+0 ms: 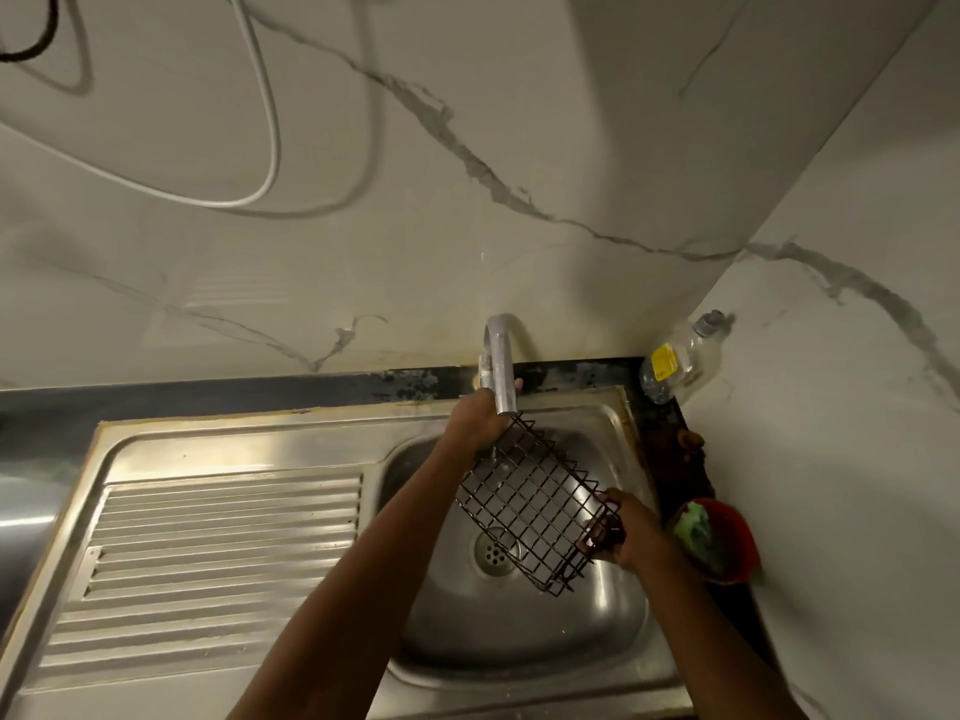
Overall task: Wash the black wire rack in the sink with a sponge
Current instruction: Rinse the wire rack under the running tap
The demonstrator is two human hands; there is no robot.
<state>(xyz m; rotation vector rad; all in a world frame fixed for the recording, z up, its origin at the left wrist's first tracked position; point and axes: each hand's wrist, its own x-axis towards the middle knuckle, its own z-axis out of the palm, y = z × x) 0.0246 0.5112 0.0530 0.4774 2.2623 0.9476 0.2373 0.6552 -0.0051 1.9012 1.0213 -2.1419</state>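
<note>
The rack (pixel 530 498) hangs tilted over the sink (pixel 519 636). The right hand (pixel 631 537) grips its near end; the left hand (pixel 475 418) reaches the tap (pixel 501 366), fingers hidden. Wet it evenly, then fetch the sponge (pixel 698 535), right.

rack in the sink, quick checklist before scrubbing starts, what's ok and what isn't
1. Black wire rack held over the sink basin: ok.
2. Right hand grips the rack's near end: ok.
3. Left hand is up at the faucet, fingers round it: ok for turning water on.
4. Water running: cannot tell.
5. Sponge in hand: not ok; green sponge sits in the red bowl on the right.
6. Drain unblocked: ok.
</note>
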